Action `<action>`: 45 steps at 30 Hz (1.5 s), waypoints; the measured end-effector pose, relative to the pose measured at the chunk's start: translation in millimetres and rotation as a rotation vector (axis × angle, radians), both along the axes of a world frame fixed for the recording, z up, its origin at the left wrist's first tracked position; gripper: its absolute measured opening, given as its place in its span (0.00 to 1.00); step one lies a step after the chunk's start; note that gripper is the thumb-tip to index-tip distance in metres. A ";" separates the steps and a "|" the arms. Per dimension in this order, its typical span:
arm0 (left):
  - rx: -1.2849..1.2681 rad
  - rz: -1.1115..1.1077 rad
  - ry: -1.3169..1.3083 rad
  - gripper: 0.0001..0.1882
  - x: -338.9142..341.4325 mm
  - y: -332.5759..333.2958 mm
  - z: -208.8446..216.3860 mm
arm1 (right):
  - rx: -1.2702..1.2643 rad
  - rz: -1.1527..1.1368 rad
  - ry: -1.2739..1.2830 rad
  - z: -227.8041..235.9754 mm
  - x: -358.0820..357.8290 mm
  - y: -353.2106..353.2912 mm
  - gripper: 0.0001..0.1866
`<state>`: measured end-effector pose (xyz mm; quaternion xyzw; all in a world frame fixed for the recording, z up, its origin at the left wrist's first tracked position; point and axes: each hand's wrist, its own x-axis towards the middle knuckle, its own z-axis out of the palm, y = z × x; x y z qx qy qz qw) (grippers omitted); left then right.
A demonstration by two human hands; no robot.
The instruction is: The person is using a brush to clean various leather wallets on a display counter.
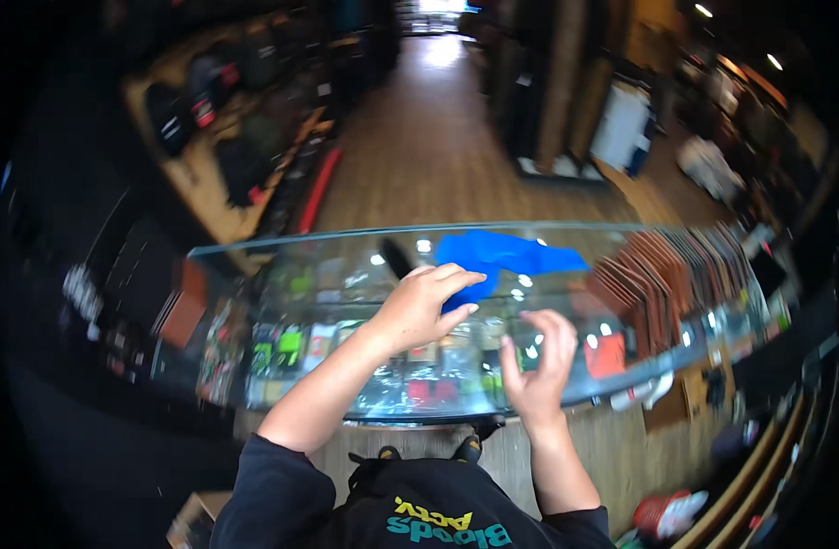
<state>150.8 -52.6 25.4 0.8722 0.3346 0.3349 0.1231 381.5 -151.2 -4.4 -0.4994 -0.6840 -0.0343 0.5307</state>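
Observation:
A crumpled blue cloth [502, 252] lies across the glass counter top [346, 242], near its far edge. Right over its near part is my left hand [424, 306], thumb and fingers apart, with blue showing in the gap between them; no grip on the cloth is visible. A dark, long object [396, 258] sits just beyond that hand, partly covered by it, its kind unclear. My right hand [543, 366] is raised above the glass to the right of the cloth, somewhat blurred, fingers spread and curved with nothing between them.
Brown and dark flat cases, wallet-like, stand in a row [657, 284] on the counter's right. Another brown case [183, 306] is at the left end. Small goods show under the glass. Beyond are a wooden floor [419, 137] and shelves with bags [209, 91].

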 end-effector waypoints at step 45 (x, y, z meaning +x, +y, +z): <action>-0.635 0.089 -0.838 0.19 -206.3 3.0 -29.0 | -0.420 0.120 -0.447 31.4 -159.8 107.5 0.39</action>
